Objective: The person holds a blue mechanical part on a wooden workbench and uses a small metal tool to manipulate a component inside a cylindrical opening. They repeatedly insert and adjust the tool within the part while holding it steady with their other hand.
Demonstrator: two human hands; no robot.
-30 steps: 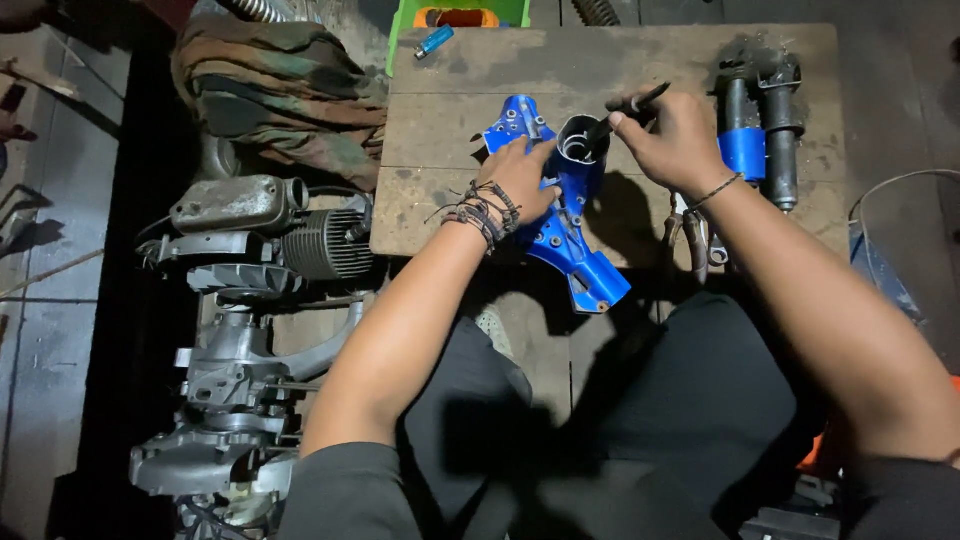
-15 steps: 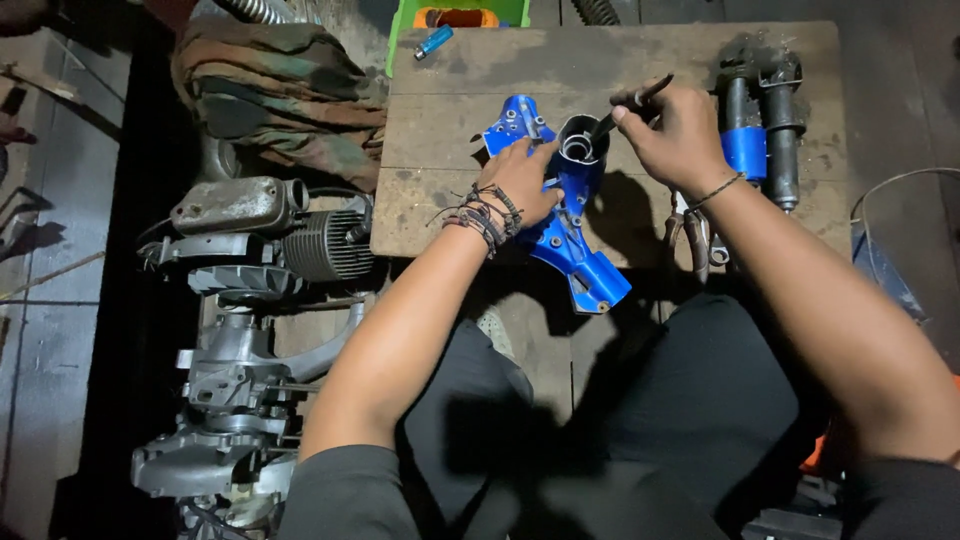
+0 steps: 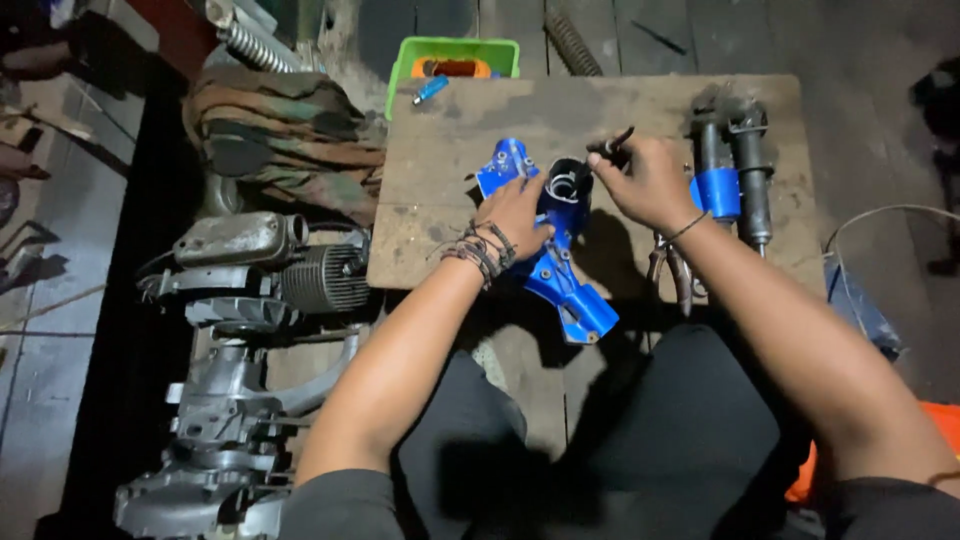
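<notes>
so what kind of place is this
Probably a small repair workshop: a bare engine on the floor, power tools on a worn wooden board, and a blue machine housing under the hands.
</notes>
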